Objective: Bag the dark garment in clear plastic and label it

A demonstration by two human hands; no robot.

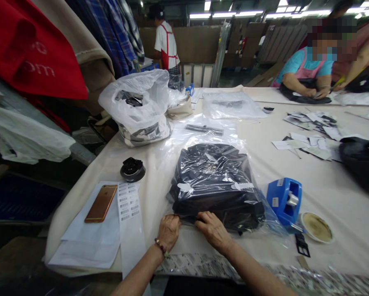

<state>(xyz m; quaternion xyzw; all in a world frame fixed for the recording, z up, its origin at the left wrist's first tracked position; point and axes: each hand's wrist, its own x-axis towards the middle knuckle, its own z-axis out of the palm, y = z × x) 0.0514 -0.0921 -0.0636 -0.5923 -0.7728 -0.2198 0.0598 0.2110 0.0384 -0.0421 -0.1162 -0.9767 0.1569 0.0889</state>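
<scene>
A dark folded garment in a clear plastic bag (215, 181) lies on the cream table (326, 193) in front of me. My left hand (168, 231) is curled at the bag's near left corner, fingers closed on the plastic edge. My right hand (212, 230) rests beside it on the bag's near edge, fingers bent down and pressing the plastic. Both hands touch the bag's open end.
A blue tape dispenser (285, 200) and a small dish (316, 227) sit to the right. A gold phone (100, 203) lies on papers beside barcode label sheets (128, 201). A white bag of tags (139, 107) stands behind. Other people work at the far end.
</scene>
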